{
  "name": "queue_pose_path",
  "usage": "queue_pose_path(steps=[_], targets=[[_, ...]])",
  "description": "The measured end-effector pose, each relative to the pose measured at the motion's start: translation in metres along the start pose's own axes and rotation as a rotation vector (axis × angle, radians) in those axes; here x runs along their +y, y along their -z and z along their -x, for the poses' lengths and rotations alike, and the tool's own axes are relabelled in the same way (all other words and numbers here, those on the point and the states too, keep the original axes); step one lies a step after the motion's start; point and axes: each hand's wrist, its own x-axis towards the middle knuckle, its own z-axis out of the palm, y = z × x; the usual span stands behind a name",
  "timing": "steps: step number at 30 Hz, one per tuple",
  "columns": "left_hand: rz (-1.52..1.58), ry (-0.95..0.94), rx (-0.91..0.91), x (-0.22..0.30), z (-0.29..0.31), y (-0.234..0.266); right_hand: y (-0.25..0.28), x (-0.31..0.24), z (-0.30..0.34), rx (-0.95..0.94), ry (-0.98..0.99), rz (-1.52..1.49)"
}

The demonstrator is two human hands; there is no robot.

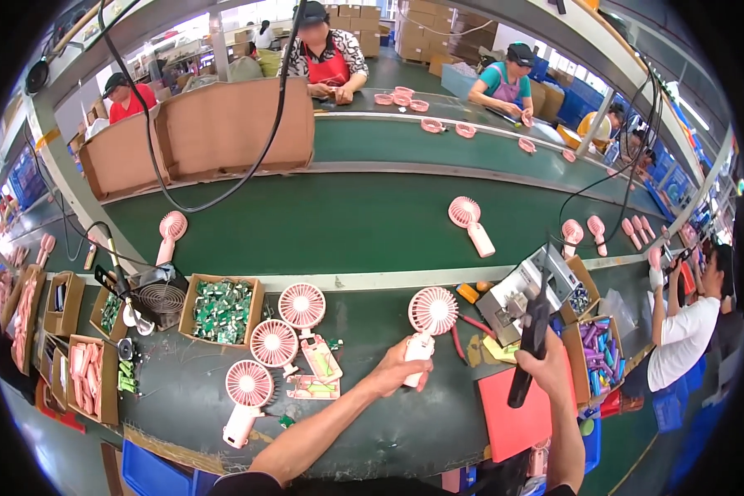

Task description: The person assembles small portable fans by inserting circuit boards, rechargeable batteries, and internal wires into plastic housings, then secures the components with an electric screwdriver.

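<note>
My left hand (403,369) is closed round the handle of a pink handheld fan (432,311), whose round grille points away from me. In my right hand (546,364) is a black electric screwdriver (531,351), held nearly upright, its upper end beside a silver metal box (512,302). Beneath that hand lies a red mat (512,405). Left of my left forearm are pink fans (302,306), some with opened handle shells (321,360) that show a yellow-green inside. Between the held fan and the metal box lie red-handled pliers (460,343).
A carton of green circuit boards (223,310) stands left; a carton of purple and blue cylindrical cells (601,355) stands right. Beyond runs a green conveyor (339,219) carrying fans (471,223). Black cables (285,91) hang overhead. Several people work across the line; one (686,331) stands at right.
</note>
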Motion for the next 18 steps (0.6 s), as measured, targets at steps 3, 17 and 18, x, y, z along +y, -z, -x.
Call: queue_pose_path(steps=[3,17,18], targets=[[-0.021,-0.003,0.000,-0.001,-0.001,0.001,-0.008,-0.014,-0.022,-0.011,0.009,-0.687],[-0.037,0.038,0.039,0.009,0.007,-0.008,-0.013,-0.029,-0.089,0.004,0.448,-1.319],[-0.032,0.032,0.037,0.010,0.004,-0.009,-0.011,-0.025,-0.090,0.020,0.450,-1.287]])
